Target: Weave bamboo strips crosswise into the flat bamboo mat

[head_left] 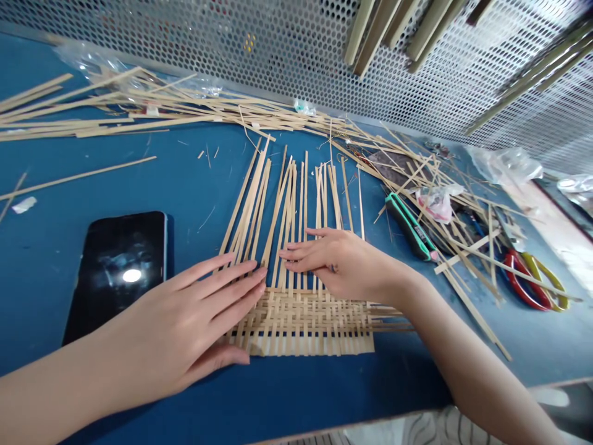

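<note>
A flat mat of woven bamboo strips (301,324) lies on the blue work table (60,167), with long loose strip ends (290,210) fanning away from it toward the back. My left hand (189,324) rests flat at the mat's left side, fingers spread, its fingertips on the strip ends. My right hand (338,262) lies over those ends just above the woven part, its fingers spread across them. Neither hand grips anything. Part of the mat's left corner is hidden under my left hand.
A black smartphone (115,272) lies left of the mat. Right of it are a green utility knife (410,225) and red-and-yellow scissors (532,281) among scattered strips. A heap of bamboo strips (139,105) and plastic bags (504,164) line the back, before a perforated metal panel (278,43).
</note>
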### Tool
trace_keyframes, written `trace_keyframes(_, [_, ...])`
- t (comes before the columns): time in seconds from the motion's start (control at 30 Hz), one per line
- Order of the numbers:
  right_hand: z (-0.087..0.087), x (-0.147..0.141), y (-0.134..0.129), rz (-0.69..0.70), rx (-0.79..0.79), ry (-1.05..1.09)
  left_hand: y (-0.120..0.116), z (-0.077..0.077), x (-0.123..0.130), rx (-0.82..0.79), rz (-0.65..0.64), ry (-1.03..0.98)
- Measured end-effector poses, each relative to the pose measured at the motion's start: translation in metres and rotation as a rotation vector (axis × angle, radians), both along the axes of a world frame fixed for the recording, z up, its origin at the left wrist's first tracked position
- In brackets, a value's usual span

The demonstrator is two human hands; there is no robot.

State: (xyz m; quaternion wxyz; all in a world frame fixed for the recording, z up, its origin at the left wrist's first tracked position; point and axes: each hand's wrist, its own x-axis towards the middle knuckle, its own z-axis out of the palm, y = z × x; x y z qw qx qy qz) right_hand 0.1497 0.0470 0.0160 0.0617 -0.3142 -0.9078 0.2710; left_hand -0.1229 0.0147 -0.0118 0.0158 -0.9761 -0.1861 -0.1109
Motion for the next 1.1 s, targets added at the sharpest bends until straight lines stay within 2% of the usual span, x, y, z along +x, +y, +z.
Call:
trace_keyframes(0.13, [0.000,0.001,0.000,-0.003,-0.031,0.006,0.001,-0.001,0.000,0.034,-0.041,0.018])
trace_keyframes(0.33, [0.000,0.002,-0.001,-0.026,-0.036,0.042,-0.004,-0.001,-0.005,-0.116,0.062,-0.063])
trace_keyframes(0.43, [-0.002,0.002,-0.002,-0.042,-0.019,0.051,0.009,0.010,-0.019,-0.084,0.100,-0.083])
trace_keyframes(0.5, [-0.004,0.000,-0.004,-0.054,0.004,0.076,0.021,0.021,-0.029,-0.088,0.174,-0.073])
trace_keyframes(0.63, [-0.007,-0.009,-0.011,-0.121,0.129,0.203,0.043,0.033,-0.039,-0.305,0.214,-0.032])
trace_keyframes(0.7, [-0.006,-0.019,-0.017,-0.192,0.208,0.241,0.051,0.031,-0.038,-0.374,0.176,-0.007])
trace_keyframes(0.77, [-0.004,-0.032,-0.023,-0.245,0.246,0.252,0.060,0.027,-0.035,-0.375,0.070,0.007])
trace_keyframes(0.87, [-0.001,-0.056,-0.028,-0.220,0.185,0.221,0.072,0.022,-0.029,-0.352,-0.059,0.061])
trace_keyframes(0.97, [-0.002,-0.079,-0.027,-0.182,0.099,0.152,0.082,0.023,-0.022,-0.365,-0.104,0.107])
trace_keyframes(1.1, [-0.006,-0.097,-0.021,-0.199,0.074,0.114,0.083,0.028,-0.018,-0.399,-0.133,0.090])
